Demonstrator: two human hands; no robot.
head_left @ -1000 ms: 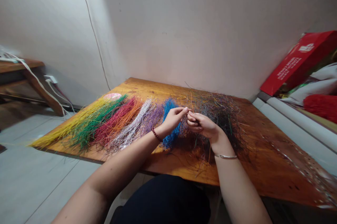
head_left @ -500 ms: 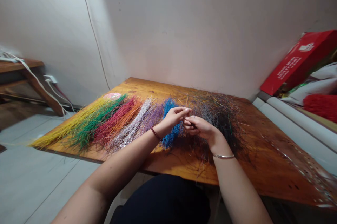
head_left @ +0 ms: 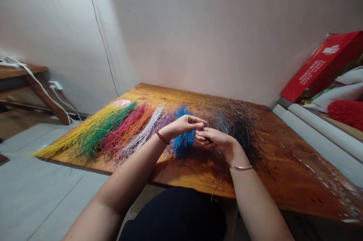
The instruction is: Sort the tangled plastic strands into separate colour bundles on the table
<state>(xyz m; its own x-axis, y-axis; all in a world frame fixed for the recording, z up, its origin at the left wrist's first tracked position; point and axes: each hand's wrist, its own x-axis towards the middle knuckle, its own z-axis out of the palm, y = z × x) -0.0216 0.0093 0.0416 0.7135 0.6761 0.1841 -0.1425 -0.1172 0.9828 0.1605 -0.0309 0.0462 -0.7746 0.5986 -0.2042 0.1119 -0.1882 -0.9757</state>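
Bare pale wall (head_left: 184, 37) rises behind the wooden counter (head_left: 272, 180), where my strands lie in bundles by colour. Yellow bundle (head_left: 82, 129), green bundle (head_left: 98, 135) and crimson bundle (head_left: 123, 131) fan out on the left, and the dark tangle (head_left: 245, 135) spreads on the right.

One thin strand (head_left: 202, 110) stands upright at my left hand (head_left: 184, 124), its lower end meeting the tips of my thumb and finger, which are pinched together on it. My right hand (head_left: 217, 139) is just beside, fingers curled inward; I cannot tell whether they grip anything. Both hands are over the counter, with the blue bundle (head_left: 181, 145) partly behind my left hand.

Compared with half a second ago, my left wrist sits farther left and a little higher, covering more of the purple bundle (head_left: 166, 119), and its fingertips are lower. My right hand stays nearly in place.
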